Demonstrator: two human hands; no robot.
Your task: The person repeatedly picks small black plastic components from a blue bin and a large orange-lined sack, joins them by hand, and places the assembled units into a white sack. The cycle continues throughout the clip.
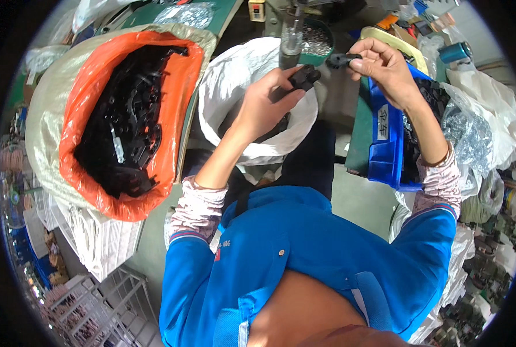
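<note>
Over the rim of a white sack, my left hand grips a chunky black plastic part between thumb and fingers. To its right, my right hand pinches a smaller black part with a rounded end. A gap separates the two parts. Below my right wrist stands a blue bin holding dark parts. Some dark pieces show inside the white sack, partly hidden by my left hand.
At the left is a large woven sack with an orange liner, full of black parts. A green tub of small metal pieces stands at the back beside a clear bottle. A blue can and clear plastic bags lie right.
</note>
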